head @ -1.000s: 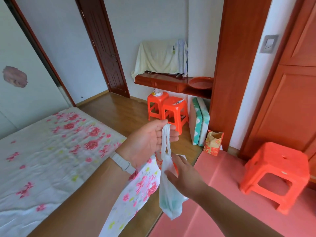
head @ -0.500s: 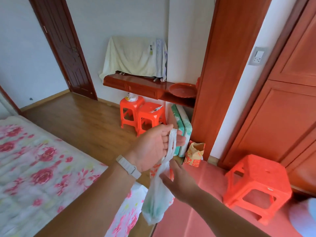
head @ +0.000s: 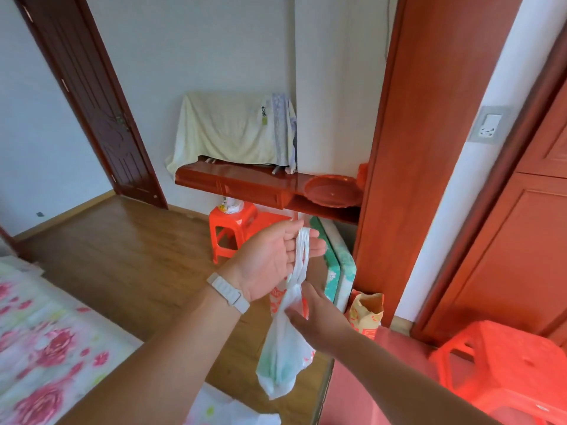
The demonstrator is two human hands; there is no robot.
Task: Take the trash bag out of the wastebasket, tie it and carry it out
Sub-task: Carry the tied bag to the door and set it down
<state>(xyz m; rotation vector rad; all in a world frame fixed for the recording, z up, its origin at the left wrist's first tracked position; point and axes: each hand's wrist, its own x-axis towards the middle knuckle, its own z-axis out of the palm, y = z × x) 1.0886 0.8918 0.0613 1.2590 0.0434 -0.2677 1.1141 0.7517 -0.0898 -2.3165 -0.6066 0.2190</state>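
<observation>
A small white plastic trash bag [head: 280, 360] with green and red contents hangs in front of me at the middle of the head view. Its handles are drawn up into a thin twisted strand. My left hand [head: 270, 262], with a white watch band at the wrist, pinches the top of that strand between the fingertips, palm turned up. My right hand [head: 319, 317] grips the bag's neck just below a knot. No wastebasket is in view.
A bed with a floral sheet [head: 46, 348] lies at the left. Orange plastic stools stand under a red wall shelf [head: 245, 185] and at the right [head: 503, 366]. A dark door [head: 101, 118] is at the back left, a paper sack [head: 366, 314] by the wardrobe.
The view has swung right and moved closer to the shelf and wardrobe. The bag's neck looks more twisted and knotted, and my left hand's fingers have spread wider.
</observation>
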